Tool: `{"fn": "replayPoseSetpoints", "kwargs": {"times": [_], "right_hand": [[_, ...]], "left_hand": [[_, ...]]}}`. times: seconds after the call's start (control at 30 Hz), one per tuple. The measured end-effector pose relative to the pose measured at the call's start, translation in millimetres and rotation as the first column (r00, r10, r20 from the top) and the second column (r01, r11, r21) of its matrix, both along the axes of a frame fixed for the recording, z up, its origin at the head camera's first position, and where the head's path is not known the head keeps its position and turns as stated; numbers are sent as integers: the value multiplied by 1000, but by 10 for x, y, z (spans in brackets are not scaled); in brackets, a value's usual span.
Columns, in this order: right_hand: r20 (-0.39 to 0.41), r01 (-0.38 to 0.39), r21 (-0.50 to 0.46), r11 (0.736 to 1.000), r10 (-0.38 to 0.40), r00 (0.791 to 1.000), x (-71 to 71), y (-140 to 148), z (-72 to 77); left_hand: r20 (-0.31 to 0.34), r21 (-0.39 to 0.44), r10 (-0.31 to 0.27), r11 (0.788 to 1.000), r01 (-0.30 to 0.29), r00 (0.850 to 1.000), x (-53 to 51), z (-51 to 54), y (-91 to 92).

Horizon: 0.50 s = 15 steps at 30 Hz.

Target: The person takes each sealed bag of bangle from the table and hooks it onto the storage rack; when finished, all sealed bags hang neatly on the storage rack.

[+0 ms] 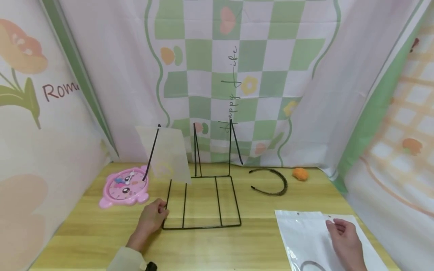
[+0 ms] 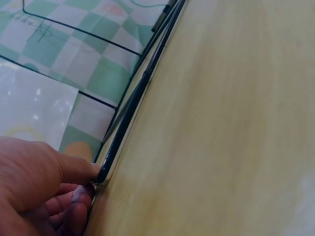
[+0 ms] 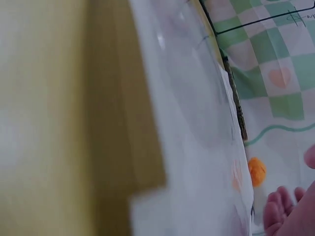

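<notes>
A black wire rack point(image 1: 202, 227) with upright prongs stands mid-table. My left hand point(image 1: 153, 216) grips its left side near the front corner. In the left wrist view, the left thumb point(image 2: 78, 168) presses on the rod's end, with the other fingers curled beneath. A pale translucent sheet point(image 1: 169, 154) hangs at the rack's left prong. My right hand point(image 1: 346, 242) is over a white plastic bag point(image 1: 305, 233) at the front right, with a grey curved item point(image 1: 312, 263) showing on it. In the right wrist view, the right thumb and loosely bent fingers are apart, with nothing visible between them.
A pink clock point(image 1: 125, 186) lies left of the rack. To the rack's right are a dark headband point(image 1: 284, 184) and a small orange item point(image 1: 300, 174). Patterned curtains point(image 1: 254, 75) enclose the back and sides of the wooden table point(image 1: 257, 244).
</notes>
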State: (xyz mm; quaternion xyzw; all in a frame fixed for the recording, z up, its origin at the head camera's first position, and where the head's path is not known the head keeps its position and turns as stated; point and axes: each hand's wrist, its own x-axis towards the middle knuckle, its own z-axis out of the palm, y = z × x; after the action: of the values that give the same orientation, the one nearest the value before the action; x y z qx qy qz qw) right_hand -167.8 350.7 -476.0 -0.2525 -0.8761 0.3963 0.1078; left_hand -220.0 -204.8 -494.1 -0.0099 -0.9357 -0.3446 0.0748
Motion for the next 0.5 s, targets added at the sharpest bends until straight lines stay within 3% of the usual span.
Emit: {"fn": "replayPoseSetpoints", "kwargs": {"times": [0.13,0.27,0.37,0.5], "right_hand": [[111,-158,120,980,144,983,-6,160,-21],[232,-328,264,907,270,935,-18,273,-41],[323,-389,286,876,294,900,-30,290,-45],[393,-398,272,876,276,877,-51,246,-34]], "left_hand": [[1,1,2,1000,-2,1000,14,-3,-7],[6,4,-1,1000,1,1000,15,-9,-7],[13,3,-4,1000,4,1000,10,-9,-8],[17,-2,-5,1000,5,1000,0,1,-12]]}}
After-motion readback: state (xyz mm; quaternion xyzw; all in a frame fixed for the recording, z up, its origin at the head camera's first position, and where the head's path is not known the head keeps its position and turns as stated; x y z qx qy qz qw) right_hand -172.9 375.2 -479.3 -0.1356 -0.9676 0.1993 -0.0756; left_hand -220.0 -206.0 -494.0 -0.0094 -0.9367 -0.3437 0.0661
